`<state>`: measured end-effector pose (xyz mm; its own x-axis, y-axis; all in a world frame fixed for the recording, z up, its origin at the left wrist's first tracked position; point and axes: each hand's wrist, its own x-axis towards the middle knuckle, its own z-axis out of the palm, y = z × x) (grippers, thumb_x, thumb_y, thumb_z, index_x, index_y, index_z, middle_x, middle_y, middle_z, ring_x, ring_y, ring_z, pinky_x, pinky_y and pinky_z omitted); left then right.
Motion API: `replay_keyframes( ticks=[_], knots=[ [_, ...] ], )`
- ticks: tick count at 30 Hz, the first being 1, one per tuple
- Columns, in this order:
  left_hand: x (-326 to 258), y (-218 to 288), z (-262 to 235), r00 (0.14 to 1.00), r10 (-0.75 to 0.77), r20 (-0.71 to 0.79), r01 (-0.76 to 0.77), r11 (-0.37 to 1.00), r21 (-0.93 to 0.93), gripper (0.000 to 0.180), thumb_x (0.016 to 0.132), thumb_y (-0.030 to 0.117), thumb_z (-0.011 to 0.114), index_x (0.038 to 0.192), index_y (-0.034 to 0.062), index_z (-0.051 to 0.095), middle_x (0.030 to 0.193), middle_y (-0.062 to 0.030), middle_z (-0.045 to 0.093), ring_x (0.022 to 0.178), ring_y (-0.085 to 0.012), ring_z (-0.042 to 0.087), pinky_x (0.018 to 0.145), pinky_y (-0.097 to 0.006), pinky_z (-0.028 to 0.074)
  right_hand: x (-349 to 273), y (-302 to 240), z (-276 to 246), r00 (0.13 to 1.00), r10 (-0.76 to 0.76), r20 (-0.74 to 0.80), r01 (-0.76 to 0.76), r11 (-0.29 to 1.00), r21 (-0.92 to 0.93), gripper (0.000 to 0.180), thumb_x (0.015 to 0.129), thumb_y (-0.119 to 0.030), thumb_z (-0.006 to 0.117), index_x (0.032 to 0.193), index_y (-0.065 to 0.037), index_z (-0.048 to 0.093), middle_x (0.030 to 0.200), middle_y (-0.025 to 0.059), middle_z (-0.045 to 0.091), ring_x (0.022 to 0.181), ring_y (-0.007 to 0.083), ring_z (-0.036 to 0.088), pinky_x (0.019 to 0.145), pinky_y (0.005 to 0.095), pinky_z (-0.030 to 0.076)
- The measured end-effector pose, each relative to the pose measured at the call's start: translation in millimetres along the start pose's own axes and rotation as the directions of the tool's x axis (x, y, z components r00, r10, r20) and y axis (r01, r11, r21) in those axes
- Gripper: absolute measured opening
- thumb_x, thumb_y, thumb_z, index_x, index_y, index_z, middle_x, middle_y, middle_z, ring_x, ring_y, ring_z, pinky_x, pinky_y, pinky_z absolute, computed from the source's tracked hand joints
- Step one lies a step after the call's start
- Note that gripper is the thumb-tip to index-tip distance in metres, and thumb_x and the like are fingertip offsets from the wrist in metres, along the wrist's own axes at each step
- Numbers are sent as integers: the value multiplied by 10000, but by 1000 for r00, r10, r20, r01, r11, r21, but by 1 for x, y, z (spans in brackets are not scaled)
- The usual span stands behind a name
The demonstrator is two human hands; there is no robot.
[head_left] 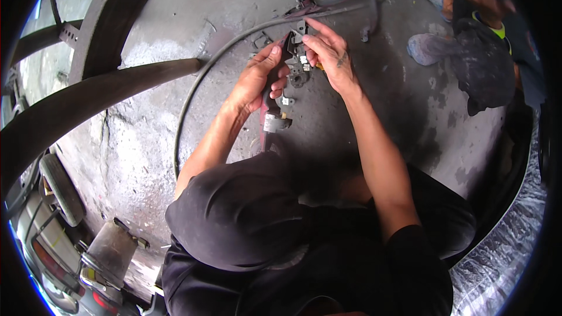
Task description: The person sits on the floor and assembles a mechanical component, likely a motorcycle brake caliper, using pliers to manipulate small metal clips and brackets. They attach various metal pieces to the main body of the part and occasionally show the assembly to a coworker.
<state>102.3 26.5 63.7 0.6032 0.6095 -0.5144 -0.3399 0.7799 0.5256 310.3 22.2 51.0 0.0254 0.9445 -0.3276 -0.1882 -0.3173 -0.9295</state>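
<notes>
In front of my knees, my left hand (264, 78) is closed round a long dark strip-like part (283, 57), thumb on top. This part runs from near my right fingertips down toward my knee. My right hand (329, 54) pinches a small grey bracket-like piece (301, 29) at its upper end, with the index finger stretched beyond it. Something small and yellow (319, 67) shows under my right palm, mostly hidden. Between my hands and just below lie small grey and white connector-like pieces (298, 75). A pale cylindrical piece (276, 122) sits nearer my knee.
A grey hose (186, 102) curves across the concrete floor. Dark maroon wiring (316, 9) with connectors lies beyond my hands. Large dark curved bars (99, 90) reach in at left. A metal canister (111, 251) stands lower left. Another person's shoe (426, 48) is at right.
</notes>
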Motion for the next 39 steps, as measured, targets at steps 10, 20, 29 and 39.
replay_keyframes(
  ticks=[10, 20, 29, 39],
  knots=[
    [-2, 8, -2, 996, 82, -33, -65, 932, 357, 545, 1089, 379, 563, 1548, 102, 464, 724, 21, 491, 515, -65, 431, 436, -219, 382, 5, -5, -1, 990, -6, -139, -20, 983, -181, 344, 1032, -204, 629, 1309, -12, 693, 806, -20, 638, 668, 41, 542, 594, 212, 463],
    [-6, 15, -8, 999, -33, -37, 40, 982, 182, 574, 1090, 465, 516, 1513, 82, 457, 736, 7, 492, 482, -66, 445, 398, -222, 411, 8, -6, -1, 998, -54, -6, 52, 972, -231, 364, 1047, -288, 663, 1315, -47, 704, 779, -46, 616, 642, 29, 523, 576, 200, 451],
    [0, 3, -3, 990, 105, -98, -48, 886, 462, 515, 1084, 396, 571, 1440, 34, 488, 714, 0, 509, 485, -83, 489, 413, -266, 445, -1, 10, 13, 838, -540, -84, 333, 626, -705, 278, 969, -149, 706, 1173, 40, 720, 936, 254, 719, 816, 397, 710, 758, 439, 552],
    [-2, 3, 3, 990, 41, -133, 7, 939, 345, 545, 1097, 458, 513, 1413, 15, 503, 697, 13, 482, 468, -68, 441, 411, -243, 420, 3, 13, 6, 978, 187, -94, -135, 908, 397, 348, 983, -223, 735, 1239, 11, 705, 936, 38, 722, 759, 125, 671, 707, 280, 575]
  ],
)
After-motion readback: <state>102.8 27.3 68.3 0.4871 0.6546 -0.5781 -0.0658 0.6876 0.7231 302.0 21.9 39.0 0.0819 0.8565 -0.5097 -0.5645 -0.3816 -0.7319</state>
